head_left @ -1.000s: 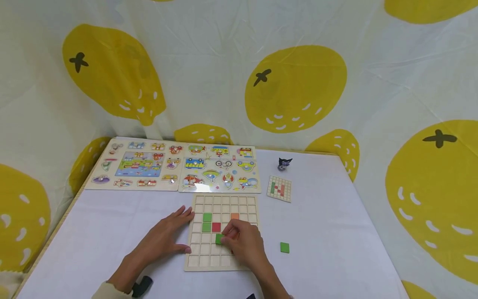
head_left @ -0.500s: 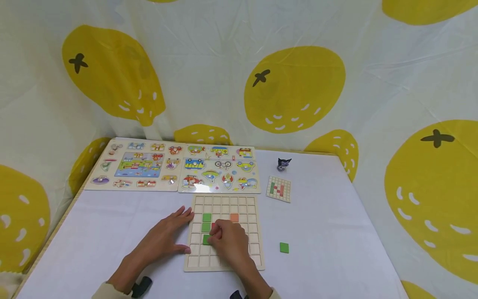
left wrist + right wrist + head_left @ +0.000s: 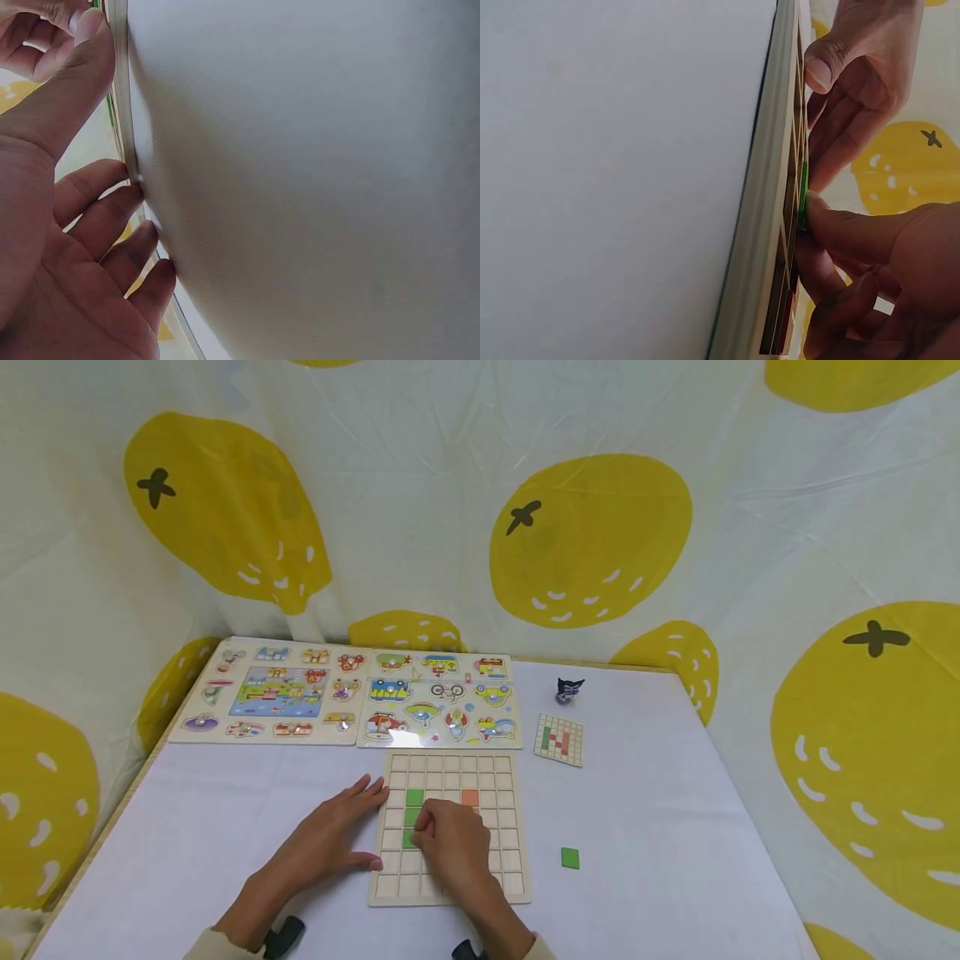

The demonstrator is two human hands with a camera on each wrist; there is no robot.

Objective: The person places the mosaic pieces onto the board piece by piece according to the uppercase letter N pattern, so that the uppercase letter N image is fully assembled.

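Observation:
A wooden grid board (image 3: 397, 887) lies flat on the table, and my right hand (image 3: 459, 843) is over it. Thumb and index finger pinch a green square tile (image 3: 408, 839) at a cell left of the middle; the right wrist view shows this tile (image 3: 803, 191) low against the grid. Just above it in the same column sit two green tiles (image 3: 415, 797). An orange tile (image 3: 470, 797) shows farther right, and my right hand hides other cells. With fingers spread, my left hand (image 3: 322, 835) touches the board's left edge. One loose green tile (image 3: 570, 858) lies right of the board.
Behind the board lie two picture puzzle boards (image 3: 438, 714) (image 3: 247, 693). A small patterned grid card (image 3: 558, 740) and a dark figurine (image 3: 568, 690) are at the back right. White cloth (image 3: 660, 827) covers the table; a lemon-print curtain (image 3: 420, 527) hangs behind.
My right hand has carried the green tile leftward across the board to the column of green tiles and lowered it at a cell there. My left hand has stayed at the board's edge.

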